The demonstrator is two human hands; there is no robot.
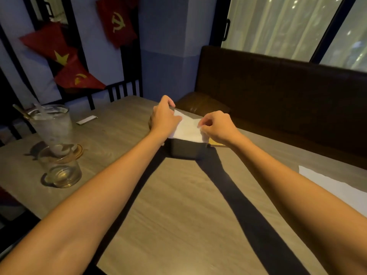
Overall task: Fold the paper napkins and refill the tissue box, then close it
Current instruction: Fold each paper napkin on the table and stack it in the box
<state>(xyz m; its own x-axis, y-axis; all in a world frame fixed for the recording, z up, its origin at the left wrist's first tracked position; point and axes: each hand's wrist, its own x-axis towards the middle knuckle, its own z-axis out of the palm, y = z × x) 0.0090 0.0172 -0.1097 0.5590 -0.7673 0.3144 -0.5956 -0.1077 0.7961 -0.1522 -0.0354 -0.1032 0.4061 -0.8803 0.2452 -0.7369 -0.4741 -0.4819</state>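
A dark tissue box (186, 150) stands on the wooden table (178, 205) at mid-distance. A white folded napkin (188, 129) lies across its open top. My left hand (163, 116) grips the napkin's far left corner with curled fingers. My right hand (216, 126) pinches the napkin's right edge between thumb and fingers. Both forearms stretch out over the table toward the box. The inside of the box is hidden by the napkin. A yellowish flat piece (215, 143) shows just behind the box under my right wrist.
A tall iced drink (52, 126) with a straw and a short glass mug (61, 167) stand at the left. A small card (86, 120) lies behind them. White paper (333, 187) lies at the table's right edge. A brown bench (278, 92) runs along the far side.
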